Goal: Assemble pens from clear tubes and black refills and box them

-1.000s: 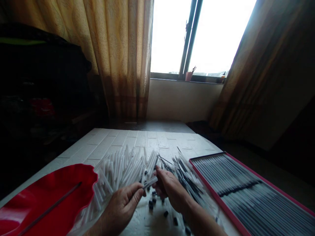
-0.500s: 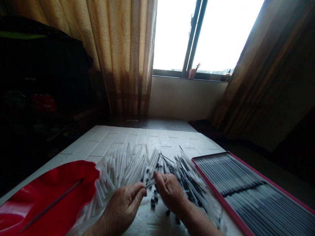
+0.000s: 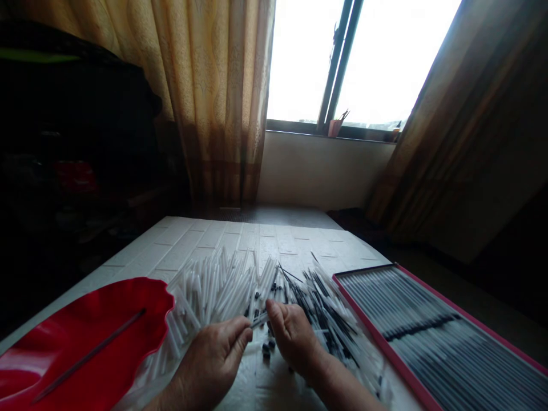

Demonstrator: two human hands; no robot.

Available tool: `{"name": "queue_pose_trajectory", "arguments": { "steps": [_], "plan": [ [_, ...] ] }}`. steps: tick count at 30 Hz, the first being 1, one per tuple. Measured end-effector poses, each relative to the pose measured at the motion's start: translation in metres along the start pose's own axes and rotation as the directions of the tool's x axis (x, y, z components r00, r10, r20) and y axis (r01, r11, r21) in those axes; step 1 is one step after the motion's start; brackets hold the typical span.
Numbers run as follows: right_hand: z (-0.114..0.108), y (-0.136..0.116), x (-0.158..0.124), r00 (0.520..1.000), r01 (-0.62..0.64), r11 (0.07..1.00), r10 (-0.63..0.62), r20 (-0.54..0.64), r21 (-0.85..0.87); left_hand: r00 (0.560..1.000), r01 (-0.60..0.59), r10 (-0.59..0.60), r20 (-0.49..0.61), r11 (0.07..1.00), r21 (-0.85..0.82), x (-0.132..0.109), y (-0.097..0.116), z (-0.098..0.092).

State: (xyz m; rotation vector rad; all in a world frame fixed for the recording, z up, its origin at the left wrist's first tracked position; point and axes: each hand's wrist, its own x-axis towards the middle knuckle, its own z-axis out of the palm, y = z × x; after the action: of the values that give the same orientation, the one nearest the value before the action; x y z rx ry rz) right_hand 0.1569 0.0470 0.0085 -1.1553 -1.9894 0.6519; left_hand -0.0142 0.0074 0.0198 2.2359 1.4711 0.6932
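My left hand (image 3: 216,357) and my right hand (image 3: 291,334) meet over the white table (image 3: 257,240), both pinched on one white tube (image 3: 260,320) held between them. Behind my left hand lies a heap of white tubes (image 3: 218,288). A heap of thin dark-tipped refills (image 3: 325,308) spreads out beyond my right hand. Small black caps (image 3: 266,348) lie scattered on the table under my hands.
A red wavy-edged tray (image 3: 98,342) at the left holds one thin stick (image 3: 92,354). A red-rimmed flat box (image 3: 432,342) at the right is filled with rows of pens. Curtains and a window stand behind the table.
Both hands stay joined on the white tube and have drawn slightly closer together. The view has shifted a little; nothing else on the table has moved.
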Motion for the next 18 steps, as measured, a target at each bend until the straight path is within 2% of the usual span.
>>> {"name": "queue_pose_trajectory", "arguments": {
  "steps": [5,12,18],
  "plan": [
    [0.002,-0.0002,-0.001,1.0,0.025,1.0,-0.025,0.004,0.006,1.0,-0.006,0.006,0.005,1.0,0.003,-0.0025,0.0012,-0.0002],
    [0.0056,0.0009,-0.0003,0.997,-0.022,0.999,0.025,-0.074,0.037,0.999,0.001,-0.002,-0.036,1.0,-0.031,-0.0022,0.0025,0.0036],
    [0.0008,0.002,0.0057,0.994,-0.075,0.969,0.091,-0.056,0.235,0.999,0.002,-0.004,-0.031,0.998,-0.068,0.0035,0.0024,0.0011]
  ]
}}
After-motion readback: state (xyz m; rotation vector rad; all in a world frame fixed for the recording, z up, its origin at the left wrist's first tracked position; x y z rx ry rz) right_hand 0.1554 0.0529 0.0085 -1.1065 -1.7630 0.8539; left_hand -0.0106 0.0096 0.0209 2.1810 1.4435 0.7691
